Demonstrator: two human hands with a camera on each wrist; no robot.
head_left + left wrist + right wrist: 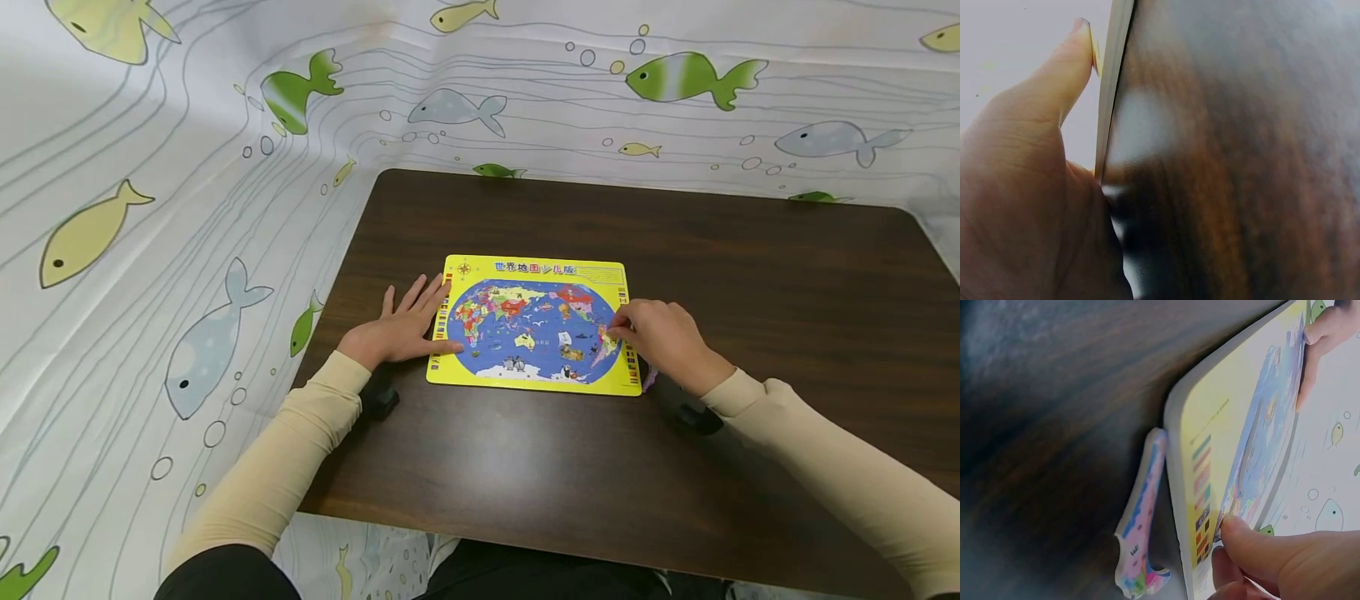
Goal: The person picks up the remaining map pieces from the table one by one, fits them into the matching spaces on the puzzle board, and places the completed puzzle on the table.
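A yellow-bordered world map puzzle (510,379) lies flat on the dark table. My left hand (408,325) rests with spread fingers across its left edge, thumb reaching onto the blue map area. In the left wrist view the left thumb (1075,59) lies along the board's edge. At the map's right side, my right hand (663,337) pinches a small puzzle piece between thumb and forefinger; the fingers largely hide it. The right hand (1272,556) is low over the board in the right wrist view. A loose pink-and-blue puzzle piece (1137,547) lies beside the board's right edge.
The brown wooden table (787,317) extends around the board. White cloth (555,100) printed with fish hangs behind it and along the left side. Dark wrist devices (697,418) sit beneath both wrists.
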